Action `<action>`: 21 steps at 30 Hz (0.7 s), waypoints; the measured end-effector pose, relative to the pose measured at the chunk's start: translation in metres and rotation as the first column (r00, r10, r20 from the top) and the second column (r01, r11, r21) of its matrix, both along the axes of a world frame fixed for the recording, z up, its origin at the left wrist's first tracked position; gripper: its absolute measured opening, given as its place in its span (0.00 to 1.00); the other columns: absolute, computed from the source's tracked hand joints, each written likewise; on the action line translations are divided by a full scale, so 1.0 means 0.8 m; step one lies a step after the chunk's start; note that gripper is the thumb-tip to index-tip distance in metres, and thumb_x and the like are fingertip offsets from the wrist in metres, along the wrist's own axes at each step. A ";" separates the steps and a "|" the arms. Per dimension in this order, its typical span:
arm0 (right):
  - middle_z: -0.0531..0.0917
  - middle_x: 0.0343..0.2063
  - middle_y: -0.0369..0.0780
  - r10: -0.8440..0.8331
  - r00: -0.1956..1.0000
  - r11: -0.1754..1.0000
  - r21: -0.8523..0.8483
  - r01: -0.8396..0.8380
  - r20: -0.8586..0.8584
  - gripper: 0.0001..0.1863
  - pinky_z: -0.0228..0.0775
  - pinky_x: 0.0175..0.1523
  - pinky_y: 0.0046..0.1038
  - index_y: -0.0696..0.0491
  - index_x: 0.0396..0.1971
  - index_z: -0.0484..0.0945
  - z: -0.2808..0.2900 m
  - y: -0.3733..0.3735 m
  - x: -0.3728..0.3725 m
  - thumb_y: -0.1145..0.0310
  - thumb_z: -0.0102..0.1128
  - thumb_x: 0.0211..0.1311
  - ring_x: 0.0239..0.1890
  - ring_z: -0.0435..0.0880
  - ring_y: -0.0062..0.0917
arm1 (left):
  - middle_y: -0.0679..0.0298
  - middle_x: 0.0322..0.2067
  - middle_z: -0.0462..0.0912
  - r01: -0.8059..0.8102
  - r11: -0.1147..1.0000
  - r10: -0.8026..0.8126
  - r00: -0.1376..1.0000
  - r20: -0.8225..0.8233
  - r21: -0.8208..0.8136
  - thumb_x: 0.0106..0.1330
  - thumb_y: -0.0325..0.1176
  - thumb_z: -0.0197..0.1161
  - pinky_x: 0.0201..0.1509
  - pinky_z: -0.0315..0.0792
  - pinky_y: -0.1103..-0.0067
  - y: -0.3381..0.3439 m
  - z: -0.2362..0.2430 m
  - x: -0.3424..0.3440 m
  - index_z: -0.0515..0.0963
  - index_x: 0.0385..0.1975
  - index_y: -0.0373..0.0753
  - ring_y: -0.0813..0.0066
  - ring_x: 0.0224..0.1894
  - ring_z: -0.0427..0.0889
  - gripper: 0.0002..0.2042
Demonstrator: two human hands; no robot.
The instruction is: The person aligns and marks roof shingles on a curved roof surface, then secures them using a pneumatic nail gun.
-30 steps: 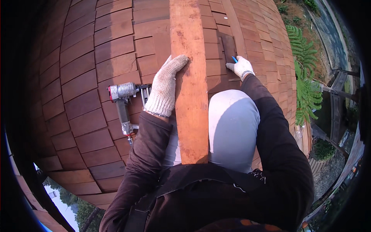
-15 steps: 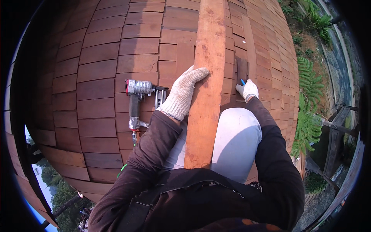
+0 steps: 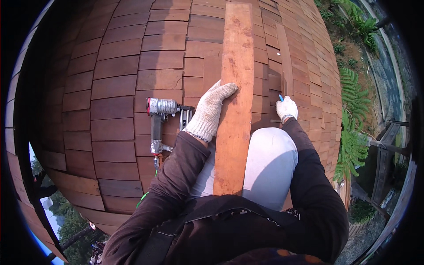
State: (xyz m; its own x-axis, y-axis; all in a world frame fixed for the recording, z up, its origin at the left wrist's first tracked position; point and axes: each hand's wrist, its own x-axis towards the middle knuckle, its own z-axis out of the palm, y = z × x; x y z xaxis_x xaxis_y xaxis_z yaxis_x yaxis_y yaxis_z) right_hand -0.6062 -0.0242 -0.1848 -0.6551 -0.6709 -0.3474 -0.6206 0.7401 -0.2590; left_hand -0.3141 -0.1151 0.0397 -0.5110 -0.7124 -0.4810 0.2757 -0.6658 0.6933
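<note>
My left hand [image 3: 207, 110], in a white knit glove, is closed round the left edge of a long orange-brown board [image 3: 233, 150], thumb and fingertips at its side and top. The board lies lengthwise in front of me, its lower end between my grey-clad knees. My gloved right hand [image 3: 287, 108] is closed on a blue pen [image 3: 281, 98] over the shingles, right of the board, beside a narrow vertical strip of wood [image 3: 284, 53]. A silver and grey nail gun [image 3: 161, 106] with a red end cap rests just left of my left hand.
I kneel on a roof of overlapping reddish wooden shingles [image 3: 115, 115]. A green hose [image 3: 142, 199] runs from the nail gun behind my left arm. At right, past the roof edge, are ferns [image 3: 351, 101], timber beams [image 3: 384, 145] and ground below. Trees [image 3: 68, 221] show at lower left.
My view has shifted, so board, nail gun and hands sit lower and further right. My right hand's thumb is drawn in closer round the pen. My left hand keeps its hold.
</note>
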 end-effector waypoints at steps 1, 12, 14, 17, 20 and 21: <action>0.86 0.43 0.60 -0.066 0.996 0.997 -0.036 0.068 0.057 0.22 0.76 0.58 0.50 0.58 0.47 0.83 0.008 0.000 -0.002 0.57 0.55 0.64 0.52 0.85 0.56 | 0.62 0.48 0.84 -0.016 1.000 0.015 1.000 -0.022 -0.024 0.72 0.34 0.64 0.50 0.82 0.75 0.000 0.000 0.001 0.75 0.64 0.36 0.73 0.46 0.85 0.22; 0.74 0.24 0.36 0.064 0.556 0.534 -0.499 0.683 0.829 0.19 0.60 0.16 0.26 0.61 0.55 0.76 0.172 0.046 -0.007 0.69 0.61 0.67 0.11 0.69 0.19 | 0.62 0.50 0.84 -0.297 0.933 0.229 0.925 -0.303 -0.201 0.71 0.30 0.64 0.52 0.81 0.75 -0.029 0.011 0.033 0.70 0.70 0.36 0.75 0.46 0.84 0.28; 0.76 0.26 0.32 0.148 0.651 0.551 -0.609 0.571 0.745 0.14 0.60 0.17 0.21 0.60 0.52 0.80 0.256 0.038 0.035 0.72 0.58 0.70 0.12 0.66 0.15 | 0.61 0.51 0.84 -0.370 0.894 0.266 0.892 -0.365 -0.254 0.70 0.28 0.64 0.53 0.80 0.75 -0.036 0.003 0.054 0.70 0.69 0.36 0.74 0.47 0.84 0.27; 0.79 0.26 0.32 0.299 0.790 0.489 -0.797 0.355 0.535 0.13 0.63 0.20 0.19 0.60 0.52 0.80 0.318 0.033 0.059 0.74 0.61 0.71 0.15 0.71 0.11 | 0.59 0.55 0.83 -0.455 0.834 0.310 0.853 -0.419 -0.311 0.69 0.25 0.64 0.58 0.79 0.74 -0.033 0.007 0.054 0.69 0.69 0.35 0.71 0.53 0.84 0.27; 0.83 0.30 0.34 0.359 0.918 0.482 -0.875 -0.029 0.167 0.13 0.73 0.29 0.22 0.60 0.50 0.83 0.382 0.014 0.118 0.77 0.60 0.67 0.23 0.81 0.16 | 0.58 0.56 0.82 -0.479 0.776 0.313 0.858 -0.408 -0.410 0.69 0.23 0.65 0.59 0.79 0.73 -0.019 0.008 0.053 0.67 0.70 0.34 0.70 0.54 0.84 0.29; 0.86 0.32 0.36 0.378 0.887 0.282 -0.880 -0.382 -0.264 0.14 0.76 0.36 0.23 0.59 0.49 0.85 0.393 0.000 0.139 0.79 0.61 0.65 0.30 0.85 0.18 | 0.58 0.57 0.82 -0.474 0.789 0.308 0.855 -0.417 -0.390 0.68 0.22 0.65 0.60 0.78 0.73 -0.014 0.010 0.052 0.66 0.71 0.34 0.69 0.55 0.83 0.30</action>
